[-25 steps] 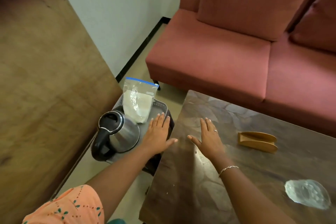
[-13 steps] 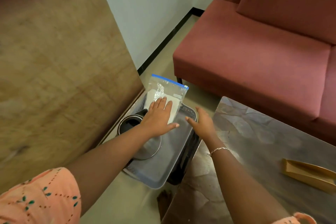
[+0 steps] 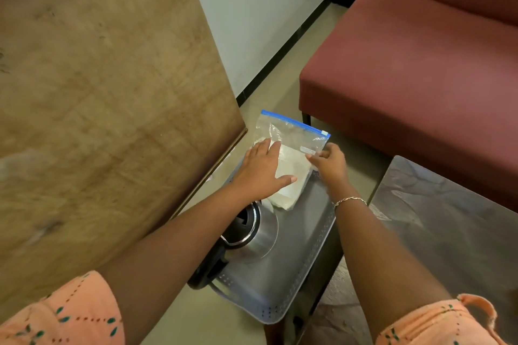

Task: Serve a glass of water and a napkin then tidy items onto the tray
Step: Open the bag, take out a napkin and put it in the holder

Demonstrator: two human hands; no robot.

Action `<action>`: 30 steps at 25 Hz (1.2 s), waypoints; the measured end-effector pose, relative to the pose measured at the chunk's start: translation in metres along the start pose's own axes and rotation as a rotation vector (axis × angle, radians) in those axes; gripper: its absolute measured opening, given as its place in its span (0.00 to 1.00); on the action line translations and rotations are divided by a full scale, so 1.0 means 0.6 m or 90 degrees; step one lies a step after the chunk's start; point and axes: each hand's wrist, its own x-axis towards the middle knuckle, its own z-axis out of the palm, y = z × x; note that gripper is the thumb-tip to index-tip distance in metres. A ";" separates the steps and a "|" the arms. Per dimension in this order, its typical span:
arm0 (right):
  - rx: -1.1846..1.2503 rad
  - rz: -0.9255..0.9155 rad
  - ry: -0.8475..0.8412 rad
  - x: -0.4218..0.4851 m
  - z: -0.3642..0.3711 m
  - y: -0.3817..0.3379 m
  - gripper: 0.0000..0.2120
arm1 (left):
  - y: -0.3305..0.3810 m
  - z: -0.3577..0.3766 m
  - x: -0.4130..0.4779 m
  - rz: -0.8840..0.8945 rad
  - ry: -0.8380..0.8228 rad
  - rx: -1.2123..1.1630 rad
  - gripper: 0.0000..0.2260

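A clear zip bag (image 3: pixel 291 136) with a blue seal strip holds white napkins and leans at the far end of the grey metal tray (image 3: pixel 297 269). My left hand (image 3: pixel 260 171) lies flat on the bag's left side, fingers straight. My right hand (image 3: pixel 329 161) pinches the bag's right edge just below the seal. A steel kettle (image 3: pixel 252 235) with a black lid and handle stands on the tray under my left forearm, partly hidden by it.
The tray sits low beside the dark wooden table (image 3: pixel 448 232) at the right. A red sofa (image 3: pixel 420 64) stands beyond. A brown wooden panel (image 3: pixel 98 92) rises at the left, and a white wall with a black skirting lies behind.
The view has shifted left and down, away from the table. Both hands moved from the table edge to the napkin bag; the right hand now pinches its edge.
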 end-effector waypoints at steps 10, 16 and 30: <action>-0.228 -0.392 0.111 -0.147 0.000 -0.073 0.03 | 0.027 -0.062 -0.048 0.144 0.238 -0.149 0.28; -0.387 -0.546 0.162 -0.288 -0.098 -0.102 0.03 | 0.109 -0.099 -0.145 0.242 0.261 -0.144 0.23; 0.052 -0.469 0.074 -0.578 -0.404 -0.100 0.07 | 0.416 -0.045 -0.388 0.315 0.259 -0.259 0.06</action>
